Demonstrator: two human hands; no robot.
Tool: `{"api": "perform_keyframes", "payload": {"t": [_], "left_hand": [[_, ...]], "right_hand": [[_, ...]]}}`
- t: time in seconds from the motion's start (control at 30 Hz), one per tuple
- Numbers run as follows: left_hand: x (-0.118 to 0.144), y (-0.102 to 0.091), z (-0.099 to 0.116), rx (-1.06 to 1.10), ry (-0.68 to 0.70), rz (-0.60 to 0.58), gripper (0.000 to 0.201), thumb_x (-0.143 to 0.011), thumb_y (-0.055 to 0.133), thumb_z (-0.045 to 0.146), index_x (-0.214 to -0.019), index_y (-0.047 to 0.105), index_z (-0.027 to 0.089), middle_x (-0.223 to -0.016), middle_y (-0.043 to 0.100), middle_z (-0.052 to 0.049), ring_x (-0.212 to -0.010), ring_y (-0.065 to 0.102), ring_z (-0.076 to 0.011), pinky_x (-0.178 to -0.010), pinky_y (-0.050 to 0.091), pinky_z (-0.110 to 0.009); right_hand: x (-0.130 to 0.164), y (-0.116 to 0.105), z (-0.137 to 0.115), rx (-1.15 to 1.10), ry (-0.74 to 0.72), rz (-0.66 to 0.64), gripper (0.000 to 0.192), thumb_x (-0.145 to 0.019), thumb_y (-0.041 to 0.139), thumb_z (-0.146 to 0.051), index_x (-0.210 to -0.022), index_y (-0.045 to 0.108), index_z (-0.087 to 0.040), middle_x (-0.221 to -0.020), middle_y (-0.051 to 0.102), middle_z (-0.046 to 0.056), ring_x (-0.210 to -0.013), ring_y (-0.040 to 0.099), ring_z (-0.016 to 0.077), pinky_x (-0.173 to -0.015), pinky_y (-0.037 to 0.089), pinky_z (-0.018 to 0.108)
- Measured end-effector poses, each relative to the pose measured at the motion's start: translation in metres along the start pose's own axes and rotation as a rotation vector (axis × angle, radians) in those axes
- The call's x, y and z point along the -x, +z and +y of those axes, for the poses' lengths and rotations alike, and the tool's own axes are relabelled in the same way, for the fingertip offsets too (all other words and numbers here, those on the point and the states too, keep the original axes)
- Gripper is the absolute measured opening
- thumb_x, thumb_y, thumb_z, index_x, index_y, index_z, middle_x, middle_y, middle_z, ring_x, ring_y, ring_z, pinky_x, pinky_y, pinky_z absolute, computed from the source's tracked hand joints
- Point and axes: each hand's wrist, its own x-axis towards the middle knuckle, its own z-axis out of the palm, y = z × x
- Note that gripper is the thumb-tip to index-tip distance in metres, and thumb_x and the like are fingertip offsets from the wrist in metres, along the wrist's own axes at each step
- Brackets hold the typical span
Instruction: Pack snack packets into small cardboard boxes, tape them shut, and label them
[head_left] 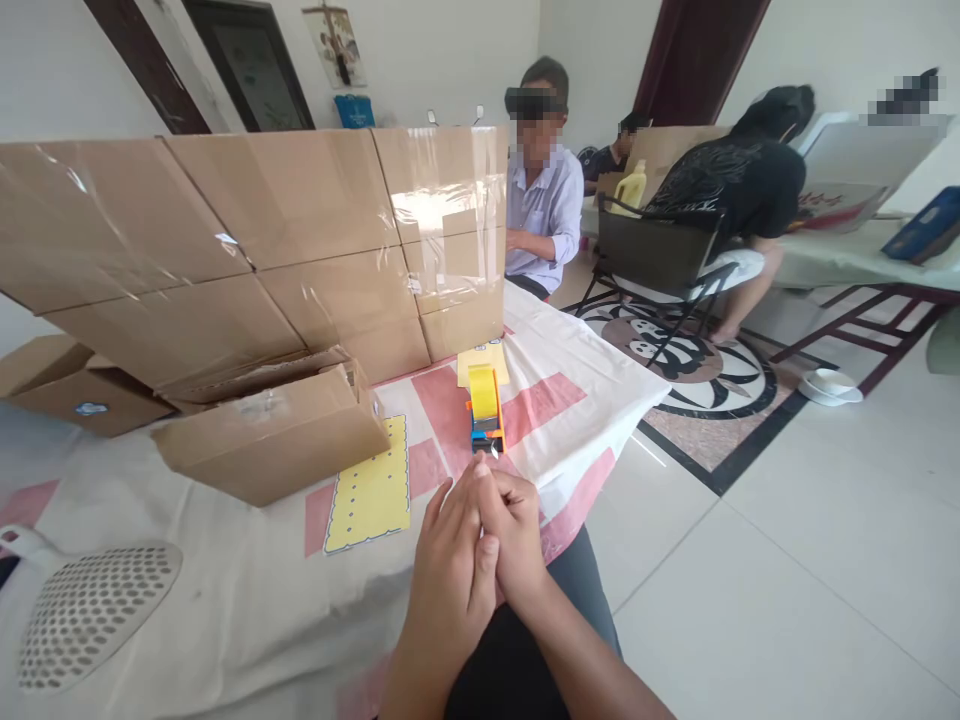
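Note:
My left hand point(454, 560) and my right hand point(517, 520) are clasped together at the table's near edge. The fingers of each close on the other hand, and the space between the palms is hidden. Just beyond the fingertips stands a tape dispenser point(480, 440), orange and blue, with a roll of yellow tape point(483, 392) on it. To the left lies a yellow card point(369, 490) with a scalloped blue edge, partly under an open cardboard box point(277, 435). Another yellow piece point(491, 357) lies behind the dispenser.
Stacked, taped cardboard boxes point(322, 210) form a wall across the table's back. A white perforated scoop point(97, 610) lies at the left. One person point(546, 200) sits beyond the stack; another sits in a black chair point(652, 245) at the right. White bowls point(830, 388) are on the floor.

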Motion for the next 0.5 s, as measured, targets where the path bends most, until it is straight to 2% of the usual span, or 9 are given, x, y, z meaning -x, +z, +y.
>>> {"api": "perform_keyframes", "payload": {"t": [0.07,0.13,0.2,0.27,0.3,0.37,0.43,0.5], "left_hand": [[0.007,0.0,0.003,-0.087,0.055,0.016,0.059,-0.101,0.039,0.02,-0.159,0.029,0.017,-0.154,0.05,-0.016,-0.146,0.043,-0.0266,-0.116,0.038,-0.05],[0.015,0.003,0.012,-0.118,0.159,-0.029,0.053,-0.097,0.047,0.021,-0.15,0.047,0.019,-0.147,0.058,-0.014,-0.141,0.05,-0.0298,-0.113,0.041,-0.052],[0.021,0.008,0.022,-0.014,0.26,-0.096,0.035,-0.094,0.052,0.023,-0.125,0.068,0.025,-0.132,0.07,-0.009,-0.122,0.066,-0.0286,-0.107,0.047,-0.051],[0.023,0.014,0.026,0.142,0.238,-0.131,0.022,-0.093,0.053,0.021,-0.093,0.075,0.027,-0.106,0.08,-0.002,-0.088,0.076,-0.0213,-0.099,0.052,-0.047],[0.022,0.016,0.024,0.203,0.174,-0.121,0.024,-0.093,0.054,0.02,-0.08,0.073,0.026,-0.093,0.081,0.0,-0.074,0.074,-0.0181,-0.096,0.054,-0.045],[0.015,0.021,0.011,0.298,-0.055,-0.068,0.027,-0.092,0.057,0.022,-0.069,0.071,0.024,-0.082,0.079,0.0,-0.068,0.073,-0.0175,-0.089,0.057,-0.043],[0.005,0.027,-0.009,0.447,-0.406,0.024,0.027,-0.091,0.061,0.035,-0.07,0.073,0.022,-0.086,0.08,-0.005,-0.078,0.075,-0.0231,-0.083,0.06,-0.041],[-0.007,0.035,-0.033,0.648,-0.794,0.147,0.035,-0.087,0.063,0.049,-0.074,0.074,0.018,-0.096,0.079,-0.012,-0.084,0.076,-0.0272,-0.077,0.062,-0.039]], "right_hand": [[-0.009,-0.007,0.009,0.115,-0.018,0.03,0.056,-0.099,0.05,-0.054,-0.06,0.026,-0.021,-0.057,0.026,-0.004,-0.055,0.022,0.0096,-0.051,0.022,0.027],[-0.025,-0.023,0.021,0.261,-0.023,0.137,0.056,-0.096,0.05,-0.057,-0.06,0.026,-0.022,-0.057,0.025,-0.005,-0.056,0.022,0.0098,-0.052,0.02,0.028],[-0.048,-0.044,0.033,0.384,-0.05,0.281,0.054,-0.096,0.049,-0.057,-0.061,0.027,-0.023,-0.057,0.024,-0.005,-0.056,0.023,0.0103,-0.053,0.02,0.029],[-0.073,-0.065,0.043,0.474,-0.114,0.36,0.047,-0.098,0.045,-0.052,-0.064,0.031,-0.023,-0.058,0.028,-0.005,-0.057,0.028,0.0114,-0.055,0.023,0.029],[-0.086,-0.074,0.047,0.508,-0.145,0.361,0.042,-0.099,0.044,-0.049,-0.067,0.037,-0.022,-0.06,0.035,-0.004,-0.059,0.033,0.0122,-0.058,0.027,0.029],[-0.114,-0.085,0.054,0.557,-0.181,0.316,0.029,-0.097,0.045,-0.043,-0.08,0.05,-0.02,-0.074,0.051,-0.001,-0.068,0.045,0.0144,-0.065,0.034,0.029],[-0.141,-0.087,0.06,0.564,-0.173,0.231,0.026,-0.095,0.047,-0.042,-0.094,0.056,-0.018,-0.09,0.061,0.004,-0.079,0.052,0.0169,-0.073,0.039,0.03],[-0.164,-0.083,0.067,0.554,-0.156,0.134,0.032,-0.097,0.044,-0.046,-0.09,0.058,-0.018,-0.088,0.063,0.005,-0.079,0.055,0.0179,-0.073,0.04,0.031]]}}
